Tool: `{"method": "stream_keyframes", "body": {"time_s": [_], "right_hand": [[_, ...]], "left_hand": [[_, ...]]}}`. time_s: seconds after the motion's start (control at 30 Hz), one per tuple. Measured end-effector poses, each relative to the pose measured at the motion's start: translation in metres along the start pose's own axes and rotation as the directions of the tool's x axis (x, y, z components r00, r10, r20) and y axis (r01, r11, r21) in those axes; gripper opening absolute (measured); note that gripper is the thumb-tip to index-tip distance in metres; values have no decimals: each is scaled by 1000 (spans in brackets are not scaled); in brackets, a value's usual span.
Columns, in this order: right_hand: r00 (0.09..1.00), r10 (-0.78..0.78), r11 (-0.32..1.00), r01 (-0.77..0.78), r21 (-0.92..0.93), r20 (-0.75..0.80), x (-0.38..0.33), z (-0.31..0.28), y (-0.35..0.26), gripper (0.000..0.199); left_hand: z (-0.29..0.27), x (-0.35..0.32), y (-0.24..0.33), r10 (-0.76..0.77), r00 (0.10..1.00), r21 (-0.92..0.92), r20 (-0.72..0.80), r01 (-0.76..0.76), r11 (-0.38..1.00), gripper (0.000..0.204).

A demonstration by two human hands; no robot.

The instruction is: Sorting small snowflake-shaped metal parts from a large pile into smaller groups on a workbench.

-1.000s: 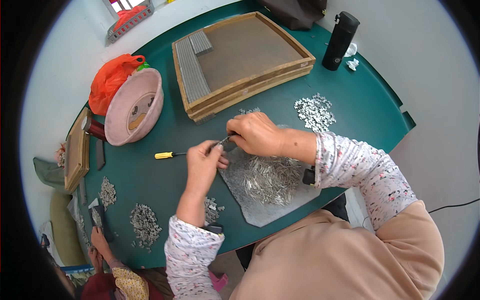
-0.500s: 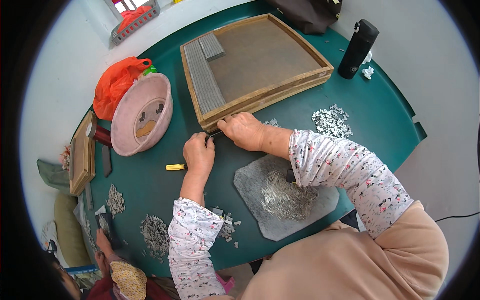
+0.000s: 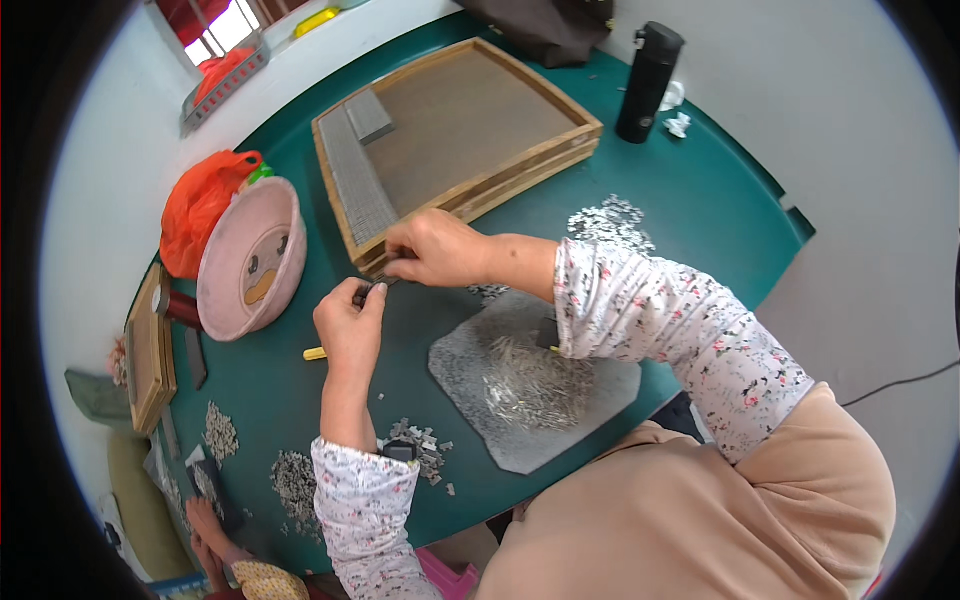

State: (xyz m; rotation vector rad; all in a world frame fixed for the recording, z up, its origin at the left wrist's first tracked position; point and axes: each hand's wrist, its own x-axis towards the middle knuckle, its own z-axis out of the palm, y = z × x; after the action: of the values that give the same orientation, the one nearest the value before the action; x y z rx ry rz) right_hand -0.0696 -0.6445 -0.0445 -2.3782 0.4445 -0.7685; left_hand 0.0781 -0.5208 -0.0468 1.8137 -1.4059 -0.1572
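Note:
My left hand [image 3: 350, 325] is closed in a pinch on a small dark piece [image 3: 369, 290], mostly hidden by the fingers. Close beside it, in front of the wooden tray's near corner, my right hand [image 3: 435, 248] bends its fingers together toward that piece; whatever they grip is too small to make out. A yellow-handled tool [image 3: 315, 354] shows partly from behind my left hand. Under my right forearm lies a grey mat [image 3: 465, 365] bearing a heap of thin metal pins [image 3: 540, 385]. Small grey metal pieces [image 3: 425, 447] are scattered by my left wrist.
The wooden tray [image 3: 540, 150] holds rows of grey strips [image 3: 355, 175]. A pink basin [image 3: 225, 290], red bag [image 3: 200, 205] and black bottle [image 3: 648, 85] stand around it. Silvery pieces [image 3: 610, 225] lie to the right. At lower left, another person's hands [image 3: 205, 525] work near metal piles [image 3: 295, 490].
The whole view has shifted, moving the tray and basin leftward in the picture. My hands stay close together, my left hand now covering more of the yellow-handled tool.

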Motion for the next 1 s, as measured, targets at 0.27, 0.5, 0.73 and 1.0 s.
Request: {"method": "stream_keyframes", "body": {"time_s": [0.27, 0.5, 0.73, 1.0], "right_hand": [[895, 443, 659, -285, 696, -53, -13, -50, -17, 18], [888, 439, 686, -232, 690, -138, -58, -71, -20, 19], [940, 313, 887, -240, 395, -132, -137, -96, -13, 18], [800, 195, 882, -396, 256, 568, -256, -141, -51, 18]], "left_hand": [[24, -48, 89, 73, 973, -409, 219, 23, 912, 11], [27, -75, 120, 49, 952, -367, 304, 69, 928, 11], [15, -99, 124, 52, 938, -343, 342, 73, 937, 11], [-8, -125, 106, 47, 923, -275, 383, 66, 959, 9]]}}
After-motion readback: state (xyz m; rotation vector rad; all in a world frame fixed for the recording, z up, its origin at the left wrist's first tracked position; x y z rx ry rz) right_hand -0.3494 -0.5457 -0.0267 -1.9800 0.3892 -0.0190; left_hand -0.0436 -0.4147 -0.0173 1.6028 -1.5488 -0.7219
